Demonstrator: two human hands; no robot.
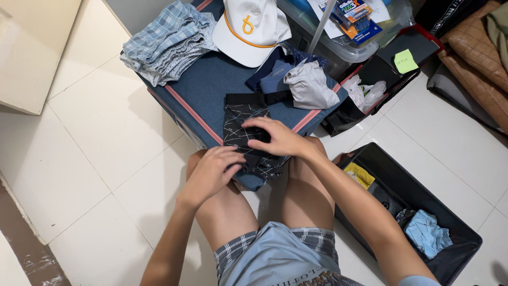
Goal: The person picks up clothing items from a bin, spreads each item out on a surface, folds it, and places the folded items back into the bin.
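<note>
Right hand [278, 136] fingers flat and spread, pressing the black patterned boxer briefs [246, 135]; left hand [211, 169] fingers curled onto the lower hem. Neither is clamped. Briefs lie on the near edge of the blue suitcase [211, 87], over the knees. Soft, light, limp fabric; best taken at waistband or hem. Folded plaid shorts [166, 42] and white cap [248, 29] sit at the suitcase's far side.

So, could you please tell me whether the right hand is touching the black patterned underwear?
Touching. The head view shows the right hand pressed flat on the black patterned underwear, its fingers lying directly on the fabric.
</note>
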